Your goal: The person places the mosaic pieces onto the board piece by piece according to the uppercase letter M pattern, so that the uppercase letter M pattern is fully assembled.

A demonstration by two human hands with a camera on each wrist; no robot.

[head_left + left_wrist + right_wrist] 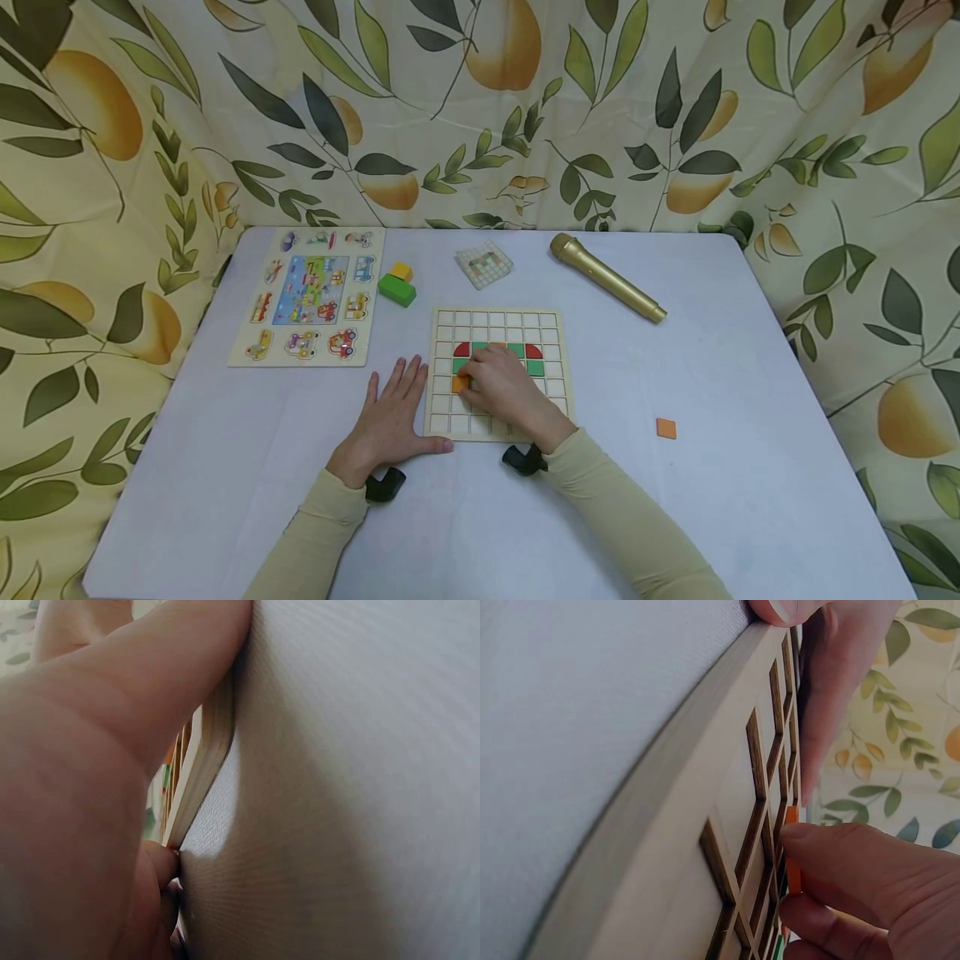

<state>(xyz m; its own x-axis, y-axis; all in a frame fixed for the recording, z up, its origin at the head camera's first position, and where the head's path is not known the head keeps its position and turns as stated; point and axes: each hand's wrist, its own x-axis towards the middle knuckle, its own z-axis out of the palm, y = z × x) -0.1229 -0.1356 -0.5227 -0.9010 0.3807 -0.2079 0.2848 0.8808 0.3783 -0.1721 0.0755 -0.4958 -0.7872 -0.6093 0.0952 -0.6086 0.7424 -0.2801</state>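
Observation:
A square wooden grid board [556, 406] lies on the table, with red quarter-round, green and orange tiles set in its upper rows. My right hand [508, 385] reaches over the board and pinches an orange square tile [793, 851] between thumb and finger, at a cell on the left side. It covers part of the tiles behind it. My left hand [390, 422] rests flat on the table along the board's left edge, fingers spread. Its thumb [142, 671] lies against the board's lower left corner.
A loose orange tile [666, 428] lies at the right. Behind the board are a patterned card [483, 265] and a gold microphone [609, 278]. A vehicle picture puzzle [238, 354] lies at the left, beside a green block [397, 290] and a yellow block [401, 271].

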